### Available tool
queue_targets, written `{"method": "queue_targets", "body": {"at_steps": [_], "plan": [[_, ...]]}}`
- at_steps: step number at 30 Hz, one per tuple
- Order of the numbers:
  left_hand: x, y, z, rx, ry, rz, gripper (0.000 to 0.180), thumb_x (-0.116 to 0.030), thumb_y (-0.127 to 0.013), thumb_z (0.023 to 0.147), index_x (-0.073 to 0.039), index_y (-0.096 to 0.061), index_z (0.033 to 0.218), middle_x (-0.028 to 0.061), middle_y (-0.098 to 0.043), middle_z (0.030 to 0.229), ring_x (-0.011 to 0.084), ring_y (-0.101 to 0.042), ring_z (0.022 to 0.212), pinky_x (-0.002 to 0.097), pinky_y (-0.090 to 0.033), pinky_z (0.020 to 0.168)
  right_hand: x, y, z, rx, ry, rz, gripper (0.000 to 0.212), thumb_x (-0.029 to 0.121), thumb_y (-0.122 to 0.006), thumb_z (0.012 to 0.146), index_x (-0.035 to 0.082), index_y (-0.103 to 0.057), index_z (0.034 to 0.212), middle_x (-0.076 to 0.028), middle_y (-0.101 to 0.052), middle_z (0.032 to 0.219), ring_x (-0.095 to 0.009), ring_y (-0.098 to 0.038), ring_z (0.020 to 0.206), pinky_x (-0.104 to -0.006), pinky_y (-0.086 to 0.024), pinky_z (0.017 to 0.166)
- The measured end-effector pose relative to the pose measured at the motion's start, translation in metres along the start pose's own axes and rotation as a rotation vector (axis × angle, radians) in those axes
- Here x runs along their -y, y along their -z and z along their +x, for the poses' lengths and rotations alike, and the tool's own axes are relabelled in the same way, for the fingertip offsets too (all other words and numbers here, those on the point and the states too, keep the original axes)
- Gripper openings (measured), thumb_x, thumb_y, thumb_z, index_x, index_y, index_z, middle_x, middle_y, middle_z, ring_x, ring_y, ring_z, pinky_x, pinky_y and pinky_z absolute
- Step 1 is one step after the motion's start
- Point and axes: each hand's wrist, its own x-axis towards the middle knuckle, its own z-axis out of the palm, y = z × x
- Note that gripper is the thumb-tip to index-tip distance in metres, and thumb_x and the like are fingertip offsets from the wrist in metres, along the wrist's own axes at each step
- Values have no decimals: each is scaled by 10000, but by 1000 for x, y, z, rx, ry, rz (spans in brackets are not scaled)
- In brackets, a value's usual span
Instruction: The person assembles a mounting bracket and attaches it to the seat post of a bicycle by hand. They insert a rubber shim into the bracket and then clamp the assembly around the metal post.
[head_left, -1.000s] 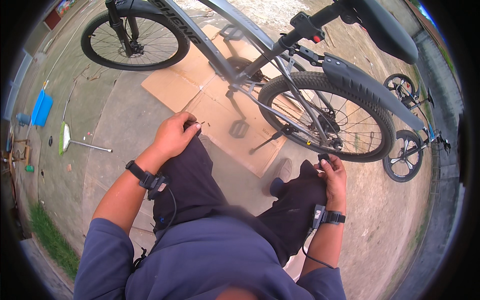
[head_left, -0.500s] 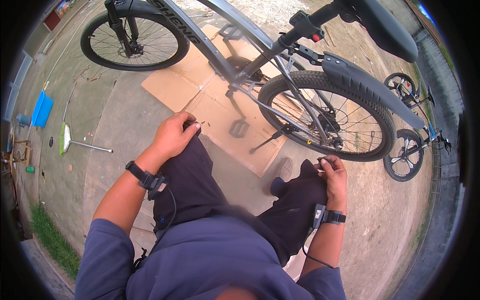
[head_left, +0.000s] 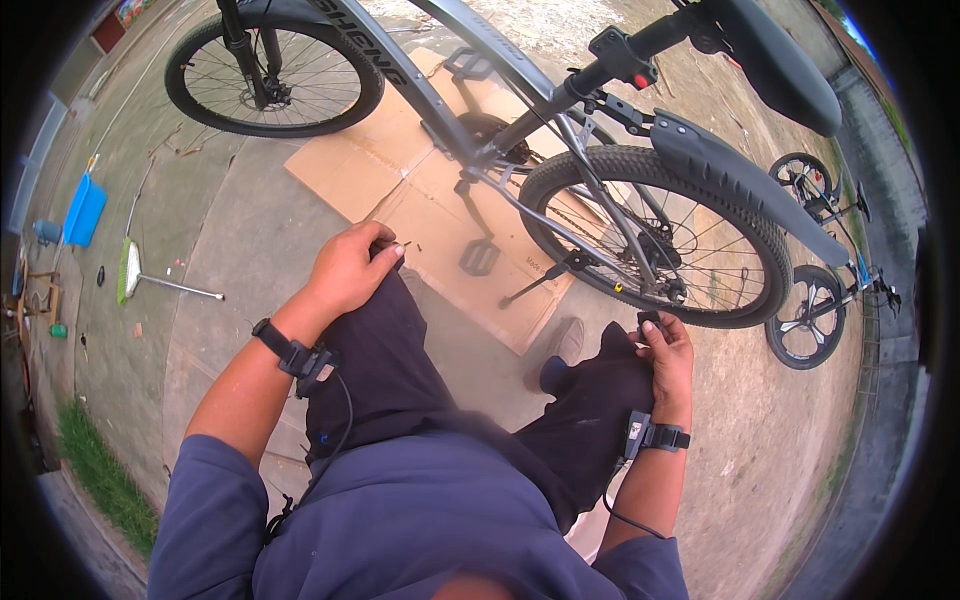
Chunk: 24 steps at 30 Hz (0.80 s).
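My left hand [head_left: 352, 268] rests on my left knee, thumb and fingers pinched together. A tiny dark sliver shows at its fingertips, too small to name. Over by my right knee, my right hand [head_left: 668, 362] is closed on a small black piece [head_left: 649, 319], its kind unclear. Both knees are in dark trousers [head_left: 375, 350]. Beyond them a grey bicycle [head_left: 540, 110] stands on its kickstand [head_left: 540, 283], rear wheel to the right; neither hand touches it.
Flattened cardboard [head_left: 350, 165] lies under the bicycle, with a small dark bit on it. At left are a blue dustpan [head_left: 85, 212] and a broom [head_left: 130, 272]. Another bicycle [head_left: 808, 312] stands at right by a grey wall [head_left: 885, 180].
Both hands stay almost where they were. In the right hand, the black piece now shows a little more above the thumb. The view has shifted slightly.
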Motion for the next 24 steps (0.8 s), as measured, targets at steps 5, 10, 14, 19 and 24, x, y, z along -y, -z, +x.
{"method": "queue_targets", "body": {"at_steps": [5,10,14,19,24], "plan": [[3,-1,0,1,-2,-3,274,-230,-702,946,2,-683,1091,157,-715,1027,280,-701,917,369,-552,831,2,-1,-2,-3,7,-18,440,184,-802,897,20,-616,1261,-54,-711,1077,-150,-722,855,-203,-509,652],[1,0,1,5,0,-10,272,-231,-706,944,3,-685,1080,160,-714,1025,280,-702,924,373,-553,838,6,-2,-2,-3,5,-6,540,169,-800,892,-7,-571,1348,-87,-699,1144,-164,-724,895,-210,-516,663],[0,3,8,62,-1,-8,303,-233,-715,944,13,-668,1114,160,-713,1050,264,-697,949,369,-550,855,28,-12,-4,27,120,22,568,107,-792,883,-21,-544,1377,-111,-671,1221,-179,-721,948,-233,-536,691],[-56,20,50,6,-130,-137,361,-236,-736,937,19,-639,1173,141,-713,1081,225,-685,988,356,-546,873,113,-42,-2,170,403,80,583,25,-781,865,-34,-517,1382,-110,-657,1239,-190,-703,1037,-270,-565,796],[-149,27,111,-110,-435,-240,428,-252,-759,914,7,-628,1228,138,-687,1149,223,-672,1051,350,-538,900,179,-80,28,215,596,99,604,-4,-782,863,-65,-489,1388,-134,-663,1231,-187,-695,1043,-297,-562,915]]}}
